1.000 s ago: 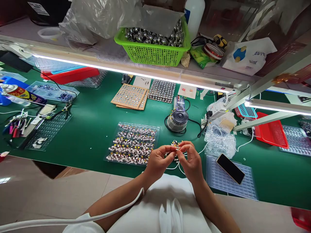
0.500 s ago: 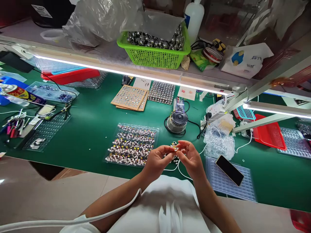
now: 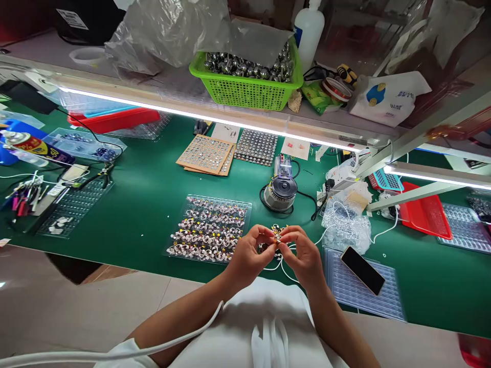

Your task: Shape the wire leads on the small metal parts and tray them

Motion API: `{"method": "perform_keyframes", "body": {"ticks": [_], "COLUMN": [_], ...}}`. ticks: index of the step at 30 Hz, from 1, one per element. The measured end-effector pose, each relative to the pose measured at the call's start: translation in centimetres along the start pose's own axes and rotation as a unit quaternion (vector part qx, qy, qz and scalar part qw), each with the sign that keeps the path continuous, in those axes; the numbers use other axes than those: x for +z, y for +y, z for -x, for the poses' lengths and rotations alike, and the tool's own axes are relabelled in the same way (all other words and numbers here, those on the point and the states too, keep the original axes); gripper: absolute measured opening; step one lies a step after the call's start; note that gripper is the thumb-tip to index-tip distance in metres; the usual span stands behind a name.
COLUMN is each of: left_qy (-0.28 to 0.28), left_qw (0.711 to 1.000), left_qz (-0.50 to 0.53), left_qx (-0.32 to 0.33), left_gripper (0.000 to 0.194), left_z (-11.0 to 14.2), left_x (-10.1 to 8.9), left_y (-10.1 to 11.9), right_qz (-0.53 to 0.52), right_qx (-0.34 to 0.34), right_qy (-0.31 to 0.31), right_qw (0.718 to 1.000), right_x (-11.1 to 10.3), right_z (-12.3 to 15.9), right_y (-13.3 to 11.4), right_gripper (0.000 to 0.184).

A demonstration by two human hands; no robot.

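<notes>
Near the front edge of the green table, my left hand (image 3: 251,254) and my right hand (image 3: 303,255) meet fingertip to fingertip. Both are closed in a pinch on one small part (image 3: 277,240), too small and too covered by fingers to name. Just behind and under the fingertips lies a small heap of wired components (image 3: 282,228), partly hidden by my hands. To the left of my left hand, a clear plastic tray (image 3: 249,209) carries rows of small assemblies with white rings and yellow bits. A white cable (image 3: 289,275) runs below my hands.
Behind my hands stands a round grey device (image 3: 281,194) with a black cord. A phone (image 3: 362,270) rests on clear trays (image 3: 391,304) at right. Pliers (image 3: 97,176) and a spray can (image 3: 36,148) lie left. A shelf above bears a green basket (image 3: 245,92) of shiny balls.
The right hand's fingers have drawn in and down from a looser, raised pose, closing beside the left fingertips. Both hands stay over the same spot; the view has shifted slightly.
</notes>
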State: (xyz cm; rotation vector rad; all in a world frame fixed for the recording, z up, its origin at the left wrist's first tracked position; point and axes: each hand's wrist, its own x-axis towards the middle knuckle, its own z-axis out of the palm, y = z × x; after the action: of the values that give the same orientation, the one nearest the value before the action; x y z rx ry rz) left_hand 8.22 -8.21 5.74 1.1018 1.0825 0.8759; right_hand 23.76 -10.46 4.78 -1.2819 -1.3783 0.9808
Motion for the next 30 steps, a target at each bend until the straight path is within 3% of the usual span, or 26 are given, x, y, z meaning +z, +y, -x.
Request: {"method": "perform_keyframes", "body": {"ticks": [4, 9, 13, 18, 22, 25, 27, 30], "left_qy": [-0.005, 0.082, 0.085, 0.065, 0.014, -0.053, -0.082, -0.064], "left_qw": [0.998, 0.951, 0.928, 0.943, 0.982, 0.993, 0.991, 0.978], "left_qz": [-0.061, -0.194, -0.218, -0.176, -0.079, -0.012, -0.013, -0.076], "left_qx": [0.033, 0.227, 0.291, 0.274, 0.172, 0.108, 0.109, 0.181], "left_gripper": [0.018, 0.012, 0.012, 0.015, 0.009, 0.008, 0.007, 0.005], "left_z": [0.1, 0.6, 0.8, 0.5, 0.2, -0.1, -0.3, -0.4], "left_x": [-0.2, -0.7, -0.6, -0.3, -0.6, -1.2, -1.5, -1.7], "left_y": [0.0, 0.2, 0.0, -0.3, -0.2, -0.1, 0.1, 0.2], "right_qz": [-0.002, -0.002, 0.008, 0.036, 0.054, 0.053, 0.055, 0.067], "right_qx": [0.009, 0.019, 0.008, -0.013, -0.036, -0.055, -0.065, -0.081], "right_qy": [0.033, 0.060, 0.070, 0.061, 0.037, 0.004, -0.020, -0.040], "right_qw": [0.999, 0.998, 0.998, 0.997, 0.997, 0.997, 0.996, 0.994], "right_x": [0.3, 0.1, 0.1, 0.4, 0.2, -0.2, -0.4, -0.6], "right_z": [0.2, 0.4, 0.4, 0.6, 0.6, 0.5, 0.4, 0.3], "right_y": [0.1, 0.0, -0.2, -0.4, -0.6, -0.8, -0.9, -1.1], "right_gripper": [0.003, 0.006, 0.004, 0.003, 0.005, 0.008, 0.009, 0.011]}}
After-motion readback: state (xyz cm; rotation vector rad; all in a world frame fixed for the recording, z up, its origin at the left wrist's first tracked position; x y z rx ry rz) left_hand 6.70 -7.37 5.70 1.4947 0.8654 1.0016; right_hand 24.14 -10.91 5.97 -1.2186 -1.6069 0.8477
